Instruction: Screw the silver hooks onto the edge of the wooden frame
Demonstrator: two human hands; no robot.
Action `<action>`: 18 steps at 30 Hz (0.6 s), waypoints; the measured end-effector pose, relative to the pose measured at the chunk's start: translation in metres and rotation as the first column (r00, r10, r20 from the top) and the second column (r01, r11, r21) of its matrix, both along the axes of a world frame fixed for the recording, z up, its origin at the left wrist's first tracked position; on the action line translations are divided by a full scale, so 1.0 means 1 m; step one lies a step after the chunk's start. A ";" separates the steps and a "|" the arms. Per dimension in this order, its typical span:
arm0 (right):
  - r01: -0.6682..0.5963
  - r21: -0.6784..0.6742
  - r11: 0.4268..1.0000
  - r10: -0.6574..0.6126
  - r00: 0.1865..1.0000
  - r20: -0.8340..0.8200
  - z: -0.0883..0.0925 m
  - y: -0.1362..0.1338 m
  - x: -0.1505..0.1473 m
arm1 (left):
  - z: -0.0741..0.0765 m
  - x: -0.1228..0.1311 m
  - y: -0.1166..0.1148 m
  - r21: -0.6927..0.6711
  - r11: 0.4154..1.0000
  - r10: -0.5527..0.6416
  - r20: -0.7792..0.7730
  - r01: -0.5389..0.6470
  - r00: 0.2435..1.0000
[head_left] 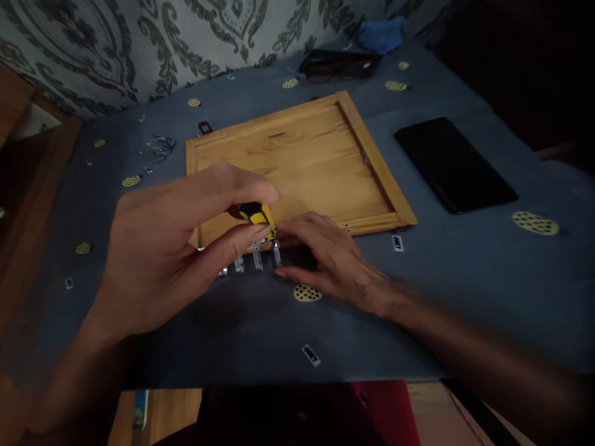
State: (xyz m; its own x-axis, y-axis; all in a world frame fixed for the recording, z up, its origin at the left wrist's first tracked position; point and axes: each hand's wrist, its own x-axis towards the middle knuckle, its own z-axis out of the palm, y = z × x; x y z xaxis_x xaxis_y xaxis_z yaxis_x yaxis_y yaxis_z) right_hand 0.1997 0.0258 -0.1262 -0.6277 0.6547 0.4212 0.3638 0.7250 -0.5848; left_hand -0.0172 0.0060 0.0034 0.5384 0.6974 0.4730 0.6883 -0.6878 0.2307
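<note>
My left hand [171, 241] pinches a stubby yellow-and-black screwdriver [261, 215] between thumb and fingers, its handle tilted. The tool's lower end meets the top of a small metal hook [277, 253] on the near edge of a framed wooden board [320, 167]. Closed about that same hook is my right hand [337, 263], thumb below and index finger above, resting against the board's edge. More metal hooks [258, 256] stick out in a row to the left, partly hidden behind my left hand. The screwdriver's tip is too small to make out.
Loose metal hooks [161, 147] lie left of the board. A black phone [455, 164] is on the right. At the back are dark glasses [339, 65] and a blue cloth [382, 34]. The table's front edge runs below my hands.
</note>
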 end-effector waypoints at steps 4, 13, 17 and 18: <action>-0.004 0.010 1.000 0.004 1.000 -0.002 0.000 0.000 -0.001 | -0.005 0.003 -0.001 -0.006 1.000 -0.009 0.046 0.009 0.999; -0.012 -0.005 1.000 0.012 1.000 -0.019 -0.002 0.001 -0.001 | -0.006 0.004 0.001 0.037 0.999 0.005 -0.005 -0.005 1.000; -0.010 0.014 1.000 0.011 1.000 -0.029 -0.003 0.001 0.000 | -0.002 0.001 0.001 0.010 0.999 -0.031 -0.037 0.031 0.999; -0.007 0.026 1.000 0.008 1.000 -0.030 -0.003 0.001 0.000 | 0.000 0.000 0.001 0.001 0.999 -0.041 -0.039 0.041 0.998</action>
